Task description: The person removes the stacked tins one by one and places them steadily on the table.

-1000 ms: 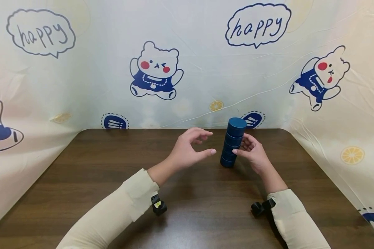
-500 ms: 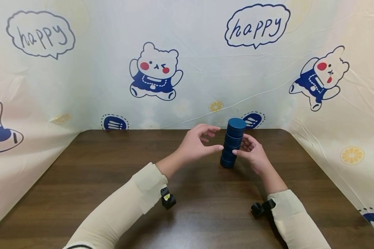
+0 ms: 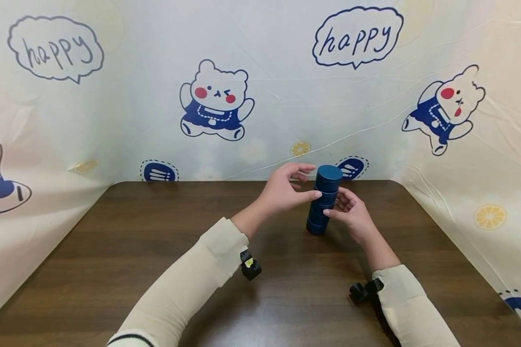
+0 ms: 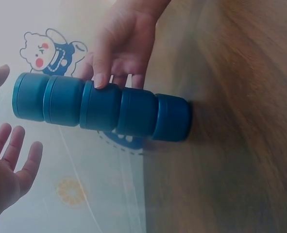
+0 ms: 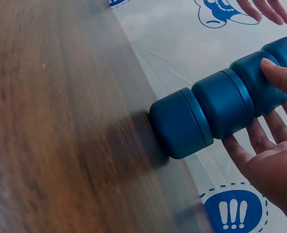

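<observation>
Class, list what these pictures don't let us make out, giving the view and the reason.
Head view: some fingertips of the right hand, hidden behind the blue stack.
Left wrist view: part of the left hand, cut off by the left edge.
Right wrist view: the stack's top end, cut off by the right edge.

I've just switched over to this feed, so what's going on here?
A person's right hand holds a stack of five blue cylinders around the middle, thumb on the third one. The stack stands on the wooden table. The left hand is close to the top cylinder, apart from it, and holds nothing.
</observation>
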{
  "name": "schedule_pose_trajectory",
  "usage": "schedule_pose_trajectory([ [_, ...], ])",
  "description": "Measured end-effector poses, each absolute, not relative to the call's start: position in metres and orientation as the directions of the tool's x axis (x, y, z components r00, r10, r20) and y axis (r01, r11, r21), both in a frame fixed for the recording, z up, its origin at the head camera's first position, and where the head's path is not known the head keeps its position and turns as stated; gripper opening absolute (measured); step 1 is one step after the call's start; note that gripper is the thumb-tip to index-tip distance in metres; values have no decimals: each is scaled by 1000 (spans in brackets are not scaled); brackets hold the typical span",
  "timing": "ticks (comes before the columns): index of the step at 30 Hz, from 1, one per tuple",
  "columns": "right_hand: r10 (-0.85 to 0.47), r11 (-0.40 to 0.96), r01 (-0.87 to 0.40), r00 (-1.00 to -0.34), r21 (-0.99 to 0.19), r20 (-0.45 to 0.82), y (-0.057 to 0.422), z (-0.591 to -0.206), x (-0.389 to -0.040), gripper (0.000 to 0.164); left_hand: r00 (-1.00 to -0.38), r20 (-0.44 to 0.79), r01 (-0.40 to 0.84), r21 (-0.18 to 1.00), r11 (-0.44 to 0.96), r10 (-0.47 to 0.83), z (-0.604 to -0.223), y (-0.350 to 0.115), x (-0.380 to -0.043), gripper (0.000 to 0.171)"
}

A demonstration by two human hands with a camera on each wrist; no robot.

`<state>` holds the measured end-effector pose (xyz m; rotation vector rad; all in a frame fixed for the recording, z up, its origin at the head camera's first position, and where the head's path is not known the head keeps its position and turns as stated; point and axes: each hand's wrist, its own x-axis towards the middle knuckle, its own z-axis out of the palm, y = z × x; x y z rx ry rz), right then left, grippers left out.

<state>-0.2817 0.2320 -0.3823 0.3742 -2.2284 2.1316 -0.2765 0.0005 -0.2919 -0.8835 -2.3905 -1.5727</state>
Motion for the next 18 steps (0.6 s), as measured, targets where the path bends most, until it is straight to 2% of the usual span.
schedule_pose_trajectory([
  [18,-147,32,-184,-973,-982,178,232,-383,-282,54,-818,429,537,808,243,384,-294,20,-293,57],
])
